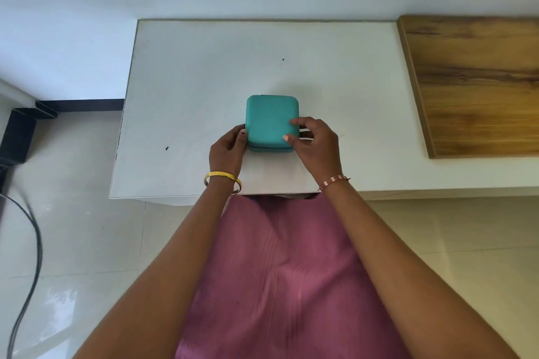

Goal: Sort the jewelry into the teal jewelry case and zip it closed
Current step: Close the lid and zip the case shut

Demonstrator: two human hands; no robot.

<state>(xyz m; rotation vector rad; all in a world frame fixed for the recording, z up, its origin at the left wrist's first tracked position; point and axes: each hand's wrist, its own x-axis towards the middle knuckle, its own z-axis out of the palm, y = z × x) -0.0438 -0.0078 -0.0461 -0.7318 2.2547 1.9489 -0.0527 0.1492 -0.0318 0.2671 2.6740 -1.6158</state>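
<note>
A: Where is the teal jewelry case point(269, 121) now?

B: It sits on the white table point(204, 81), a little toward your side of the middle, with its lid down. You look at it from above, so you see mostly the flat top and a thin band of the front wall. A dark seam runs along that front wall, but I cannot tell from here if the zip is pulled all the way.

A: And what do your hands do?

B: Your left hand point(226, 151) is against the left side of the case, near the front corner. The thumb lies on the edge of the case and the other fingers are curled at its side, so you steady the case there. Your right hand point(316, 144) is at the right front corner. Its thumb tip presses on the top of the lid and one finger lies over the lid a little further back; the rest of the fingers are bent beside the right wall. If they pinch a zip pull, it is hidden from this view.

A: What else is around?

B: You wear a gold bangle point(223, 178) on the left wrist and a red and white thread band point(334, 182) on the right wrist. A wooden board point(478, 84) lies on the right part of the table, well apart from the case. Your pink garment point(280, 271) fills the lower middle, and a dark cable point(32, 242) runs over the tiled floor at the left
</note>
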